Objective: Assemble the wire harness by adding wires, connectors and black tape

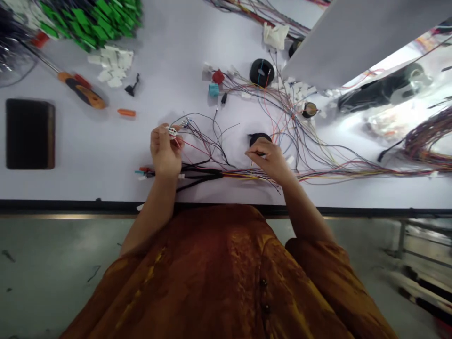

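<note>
no text, label, brand, number or sign can be read on anything shown; any markings are too small or blurred to be made out.

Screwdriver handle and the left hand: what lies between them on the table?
In the head view, a small orange piece lies between the screwdriver handle and the left hand.

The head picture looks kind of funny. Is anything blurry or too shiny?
In the head view, white glare washes out the clear plastic at right; also in the head view, the metal frame at lower right is smeared, and the shadow by the left hand is faint and soft.
</note>
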`<state>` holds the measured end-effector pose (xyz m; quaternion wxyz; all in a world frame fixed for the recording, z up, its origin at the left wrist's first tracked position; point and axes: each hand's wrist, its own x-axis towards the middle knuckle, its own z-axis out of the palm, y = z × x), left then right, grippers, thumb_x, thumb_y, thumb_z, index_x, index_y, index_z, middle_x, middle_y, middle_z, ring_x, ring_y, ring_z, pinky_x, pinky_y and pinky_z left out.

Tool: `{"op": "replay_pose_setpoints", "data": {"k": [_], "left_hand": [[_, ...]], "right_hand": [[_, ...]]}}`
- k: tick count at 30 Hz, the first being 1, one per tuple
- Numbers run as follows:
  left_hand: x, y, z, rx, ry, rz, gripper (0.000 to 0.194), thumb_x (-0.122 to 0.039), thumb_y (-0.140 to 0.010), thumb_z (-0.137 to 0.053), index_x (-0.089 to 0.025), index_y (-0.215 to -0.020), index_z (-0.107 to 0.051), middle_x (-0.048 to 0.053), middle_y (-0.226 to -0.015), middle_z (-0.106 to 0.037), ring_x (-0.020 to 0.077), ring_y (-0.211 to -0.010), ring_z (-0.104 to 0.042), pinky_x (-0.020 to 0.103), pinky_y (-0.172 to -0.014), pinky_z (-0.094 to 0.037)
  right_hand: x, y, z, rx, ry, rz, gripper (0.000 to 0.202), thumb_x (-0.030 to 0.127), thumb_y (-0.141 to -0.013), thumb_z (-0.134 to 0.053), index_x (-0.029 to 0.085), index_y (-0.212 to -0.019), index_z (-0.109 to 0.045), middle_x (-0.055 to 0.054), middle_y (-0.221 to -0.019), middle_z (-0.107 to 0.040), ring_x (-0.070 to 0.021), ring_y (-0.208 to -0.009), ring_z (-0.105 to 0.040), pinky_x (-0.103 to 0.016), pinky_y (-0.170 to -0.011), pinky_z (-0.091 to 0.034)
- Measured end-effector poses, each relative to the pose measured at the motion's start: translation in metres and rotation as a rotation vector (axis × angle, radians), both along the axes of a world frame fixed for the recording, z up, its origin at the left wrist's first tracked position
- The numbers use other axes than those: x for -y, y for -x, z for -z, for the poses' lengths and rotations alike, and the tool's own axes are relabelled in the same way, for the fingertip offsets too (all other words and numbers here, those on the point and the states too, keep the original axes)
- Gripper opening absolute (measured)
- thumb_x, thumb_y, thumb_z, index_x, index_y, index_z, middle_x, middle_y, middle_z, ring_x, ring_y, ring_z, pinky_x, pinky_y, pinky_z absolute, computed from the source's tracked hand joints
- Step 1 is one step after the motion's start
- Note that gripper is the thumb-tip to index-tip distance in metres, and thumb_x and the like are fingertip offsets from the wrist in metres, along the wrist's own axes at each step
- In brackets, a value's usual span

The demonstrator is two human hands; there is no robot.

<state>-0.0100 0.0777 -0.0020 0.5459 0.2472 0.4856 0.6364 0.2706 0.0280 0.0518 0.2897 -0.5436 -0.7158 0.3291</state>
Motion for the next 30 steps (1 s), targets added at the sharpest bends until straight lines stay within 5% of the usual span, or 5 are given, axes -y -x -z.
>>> {"op": "replay_pose_setpoints", "data": {"k": [7,12,16,20,30], "left_hand": [[-0.010,0.016,0.019,-0.334,-0.063,0.009,0.010,-0.025,-0.106,-0.047,-0.020,-0.100,-0.041,-0.006,-0.093,-0.058,0.0015,-0.076,-0.050,0.023,-0.074,-0.039],[0.008,0.008,-0.015,-0.764,-0.337,-0.124,0.025,-0.022,-0.094,-0.066,-0.021,-0.117,-0.057,-0.002,-0.123,-0.058,0.0129,-0.114,-0.049,0.029,-0.096,-0.040],[0.029,-0.020,-0.047,-0.829,-0.388,0.482,0.014,-0.022,-0.095,-0.057,-0.020,-0.097,-0.071,0.002,-0.094,-0.070,0.0156,-0.087,-0.062,0.030,-0.081,-0.046],[0.033,-0.043,-0.049,-1.024,-0.377,0.969,0.016,-0.024,-0.090,-0.059,-0.019,-0.091,-0.074,0.003,-0.086,-0.073,0.0187,-0.082,-0.064,0.031,-0.078,-0.046],[0.013,-0.067,-0.037,-1.482,-0.454,1.394,0.019,-0.024,-0.084,-0.057,-0.017,-0.083,-0.075,0.009,-0.093,-0.069,0.0219,-0.084,-0.063,0.030,-0.069,-0.043]], "right_hand": [[0.043,-0.022,-0.002,0.334,0.058,-0.149,0.018,0.025,-0.093,-0.059,0.017,-0.088,-0.074,-0.007,-0.089,-0.067,-0.0191,-0.085,-0.060,-0.032,-0.079,-0.044],[0.060,-0.014,0.002,0.600,0.084,-0.081,0.019,0.027,-0.094,-0.058,0.016,-0.093,-0.074,-0.010,-0.091,-0.067,-0.0229,-0.088,-0.058,-0.034,-0.078,-0.040],[0.065,-0.005,0.007,0.619,0.086,-0.025,0.021,0.024,-0.097,-0.052,0.017,-0.090,-0.071,-0.010,-0.094,-0.066,-0.0225,-0.086,-0.058,-0.034,-0.077,-0.039],[0.069,0.005,0.011,0.598,0.043,0.076,0.023,0.023,-0.099,-0.045,0.017,-0.090,-0.066,-0.011,-0.095,-0.065,-0.0225,-0.084,-0.056,-0.035,-0.076,-0.038],[0.072,0.006,0.005,0.510,0.024,0.068,0.024,0.027,-0.100,-0.046,0.019,-0.094,-0.067,-0.009,-0.093,-0.066,-0.0217,-0.082,-0.058,-0.033,-0.075,-0.037]]}}
